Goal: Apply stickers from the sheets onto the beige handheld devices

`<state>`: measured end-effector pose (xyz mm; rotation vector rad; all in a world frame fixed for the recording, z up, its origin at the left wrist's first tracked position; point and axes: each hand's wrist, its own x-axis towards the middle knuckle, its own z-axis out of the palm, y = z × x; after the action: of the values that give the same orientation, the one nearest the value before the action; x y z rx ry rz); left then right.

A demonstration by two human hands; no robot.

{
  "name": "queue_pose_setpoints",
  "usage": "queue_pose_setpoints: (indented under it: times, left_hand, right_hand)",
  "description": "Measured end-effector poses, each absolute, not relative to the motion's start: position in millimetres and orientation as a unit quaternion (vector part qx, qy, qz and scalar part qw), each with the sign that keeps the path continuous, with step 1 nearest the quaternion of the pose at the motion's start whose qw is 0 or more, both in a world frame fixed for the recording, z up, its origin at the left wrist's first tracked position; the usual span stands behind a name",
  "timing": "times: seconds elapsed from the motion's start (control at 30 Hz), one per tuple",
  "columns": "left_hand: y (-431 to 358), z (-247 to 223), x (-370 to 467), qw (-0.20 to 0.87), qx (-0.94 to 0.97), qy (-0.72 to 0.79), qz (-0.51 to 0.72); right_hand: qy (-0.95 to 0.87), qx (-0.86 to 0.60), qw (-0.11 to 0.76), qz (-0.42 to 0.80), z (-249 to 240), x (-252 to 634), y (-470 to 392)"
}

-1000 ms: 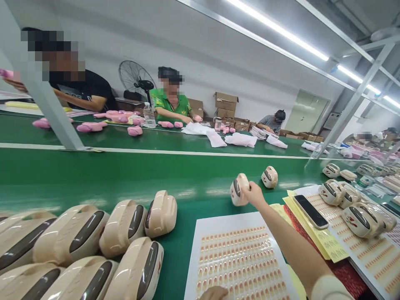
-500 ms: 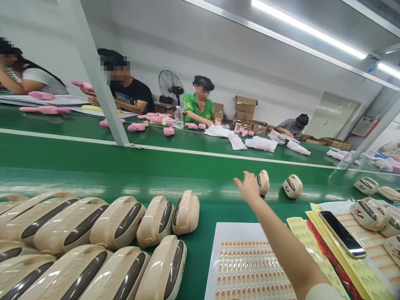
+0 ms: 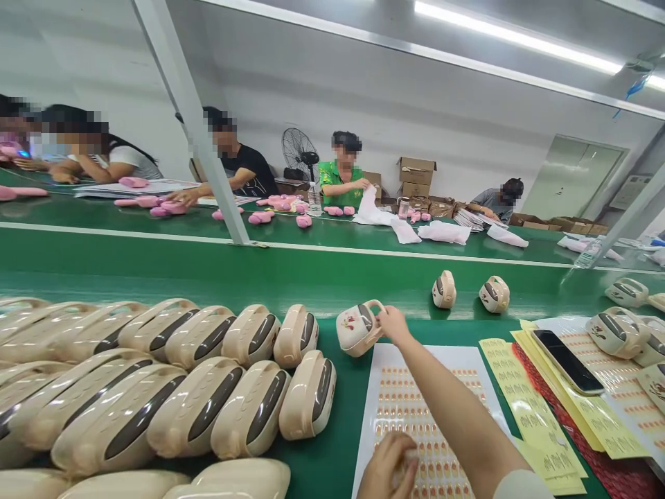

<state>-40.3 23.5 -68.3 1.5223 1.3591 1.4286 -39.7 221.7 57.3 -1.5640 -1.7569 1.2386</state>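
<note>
My right hand (image 3: 393, 324) is closed on the loop handle of a beige handled device (image 3: 356, 330). This rounded plastic device has a dark oval panel and a reddish printed picture on its side, and it is tilted above the green work surface. Lower down, my left hand (image 3: 388, 466) is over a white sheet of small oval stickers (image 3: 410, 409). Its fingers are curled together, and what they may hold is too small to make out. Rows of similar beige devices (image 3: 249, 409) stand on the left.
Two more devices stand on the green belt (image 3: 322, 277) ahead. Yellow sticker sheets (image 3: 535, 409) and a phone (image 3: 566, 360) lie at the right, beside further devices. A metal post (image 3: 202, 138) rises at the left. Across the belt, several people handle pink items.
My right hand has come back from the belt and now holds a device by its handle. My left hand has come into view over the sticker sheet. The view has shifted slightly.
</note>
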Motion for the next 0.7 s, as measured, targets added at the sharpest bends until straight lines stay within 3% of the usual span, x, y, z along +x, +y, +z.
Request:
queue_pose_setpoints:
  times: [0.2,0.4,0.53,0.7]
  left_hand:
    - [26.5,-32.7,-56.9,0.566,0.222,0.406,0.683]
    - [14.3,-25.4,-40.0,0.687,0.137,0.240,0.672]
    - [8.0,-33.6,-34.4,0.737,0.053,0.127,0.662]
    - [8.1,-44.0,-42.2,0.705,0.028,0.052,0.707]
  right_hand:
    - [-0.551,-0.542,0.272,0.573,31.2,45.6,169.3]
    - [-0.531,-0.507,0.303,0.607,20.3,91.0,80.6]
    - [-0.616,-0.525,0.313,0.497,4.5,132.6,33.0]
    - [-0.766,-0.495,0.282,0.297,-41.4,176.4,-28.8]
